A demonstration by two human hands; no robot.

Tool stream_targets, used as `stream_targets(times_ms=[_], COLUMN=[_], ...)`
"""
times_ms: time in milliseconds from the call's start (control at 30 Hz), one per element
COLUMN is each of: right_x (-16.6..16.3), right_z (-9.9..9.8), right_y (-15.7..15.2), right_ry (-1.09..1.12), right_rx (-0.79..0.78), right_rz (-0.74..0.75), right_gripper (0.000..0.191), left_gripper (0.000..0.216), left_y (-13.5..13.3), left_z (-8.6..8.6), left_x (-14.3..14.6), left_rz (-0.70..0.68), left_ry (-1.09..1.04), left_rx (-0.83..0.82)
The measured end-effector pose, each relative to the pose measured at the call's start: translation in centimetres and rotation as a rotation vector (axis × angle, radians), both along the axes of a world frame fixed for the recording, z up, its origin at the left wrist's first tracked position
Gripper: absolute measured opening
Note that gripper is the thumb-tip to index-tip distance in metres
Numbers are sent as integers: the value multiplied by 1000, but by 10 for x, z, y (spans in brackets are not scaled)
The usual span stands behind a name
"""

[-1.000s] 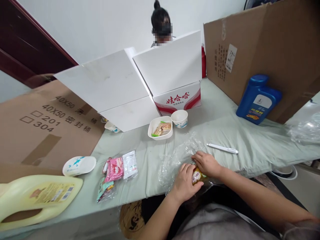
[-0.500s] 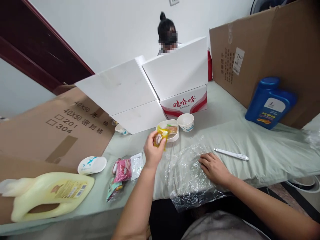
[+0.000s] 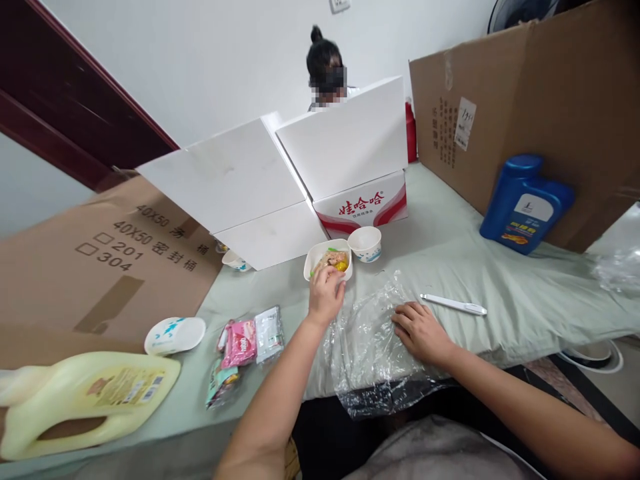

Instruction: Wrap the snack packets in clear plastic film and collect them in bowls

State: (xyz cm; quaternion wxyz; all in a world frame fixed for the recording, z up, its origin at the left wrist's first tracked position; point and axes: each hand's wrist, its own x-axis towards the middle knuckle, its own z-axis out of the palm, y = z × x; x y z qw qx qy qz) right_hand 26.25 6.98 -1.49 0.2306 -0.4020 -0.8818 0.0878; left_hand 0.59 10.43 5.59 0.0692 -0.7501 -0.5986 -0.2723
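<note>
My left hand (image 3: 327, 297) is at the near rim of a white bowl (image 3: 307, 265), thumb and fingers apart, with its fingertips over the contents. In that bowl lie a yellow packet (image 3: 342, 265) and a pinkish snack packet (image 3: 333, 257) with a bit of green; the fingers partly cover them. My right hand (image 3: 423, 332) rests flat on the right part of a crumpled clear plastic bag (image 3: 365, 340), its fingers stretched out. A white pen-like cutter (image 3: 454, 305) lies just beyond the right hand. Beside the packets' bowl stands a round paper bowl (image 3: 365, 245) with blue print.
Several snack packets (image 3: 240, 343) lie left of my left arm. Further left are an overturned paper bowl (image 3: 175, 335) and a yellow jug (image 3: 95, 400). White boxes (image 3: 280, 180) stand behind the bowls, with a person (image 3: 325, 67) beyond. A blue bottle (image 3: 525, 203) stands at right by a cardboard box (image 3: 480, 100).
My left hand has moved right and down to the bowl and let go of the yellow packet, which now lies inside. My right hand stays on the plastic bag. The view has shifted slightly.
</note>
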Motion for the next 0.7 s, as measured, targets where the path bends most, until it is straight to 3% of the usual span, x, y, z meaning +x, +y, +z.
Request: stream_targets(times_ms=[33,100,133,167,300,367,400,467,533,567,633,700], right_x=[-1,-5,-6,-8,-13,-14,-15,-17,-19,-20,-18,-10], right_z=[-2,-6,-8,-10,-13,-10,-8,-4,0,1,2,4], right_y=[0,1,1,2,5,5,4,3,2,3,7,17], right_ry=[-33,-109,-146,-179,-241,-250,-254,-257,-247,-236,-207,-156], right_rx=[-1,-20,-38,-60,-119,-144,-160,-188,-201,-201,-199,-202], right_rz=[-28,-75,-91,-101,-119,-132,-140,-159,-171,-171,-161,-147], right_gripper=[33,49,57,62,65,65,65,64,63,63,61,57], left_gripper=[21,22,23,26,36,31,27,23,27,40,54,34], left_y=[-16,-44,-54,-61,-65,-71,-79,-101,-129,-142,-162,-174], left_z=[-4,-16,-24,-32,-50,-46,-41,-30,-22,-21,-24,-32], left_x=[8,20,22,20,-16,-32,-35,-30,-18,-11,-3,-2], left_rz=[-74,-290,-301,-235,317,375,316,59,-260,-362,-397,-329], left_ry=[-21,-1,45,93,116,14,-55,-188,-235,-201,-114,-69], left_rx=[-6,-171,-257,-312,-301,-195,-145,-137,-331,-444,-566,-553])
